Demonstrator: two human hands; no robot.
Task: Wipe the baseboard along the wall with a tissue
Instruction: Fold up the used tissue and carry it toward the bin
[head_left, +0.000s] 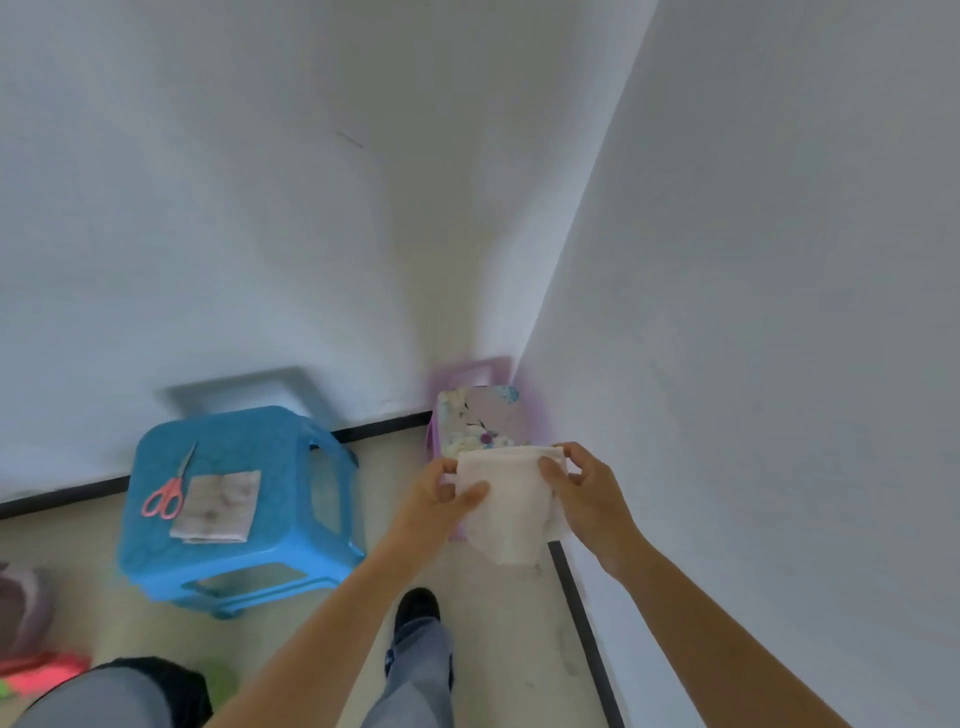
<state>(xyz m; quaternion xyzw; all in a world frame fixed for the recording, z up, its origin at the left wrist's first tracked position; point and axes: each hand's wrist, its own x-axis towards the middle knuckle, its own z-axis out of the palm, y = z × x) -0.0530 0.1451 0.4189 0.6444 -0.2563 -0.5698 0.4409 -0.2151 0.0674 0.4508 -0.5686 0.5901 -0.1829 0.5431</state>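
**Tissue held in both hands, lower centre**

Left hand (441, 493) pinches the white tissue (506, 501) at its left edge, thumb over curled fingers. Right hand (582, 491) pinches the right edge likewise. Black baseboard (584, 623) runs below, lower right, not touched.

A stool (234, 499) stands at the left by the baseboard (384, 428), with scissors (169, 488) left of a folded cloth (215, 506) on its seat. Right of it, a tissue pack (480, 421) sits in the corner. In front of the pack, the left hand (441, 493) and right hand (582, 493) hold a tissue (506, 499).
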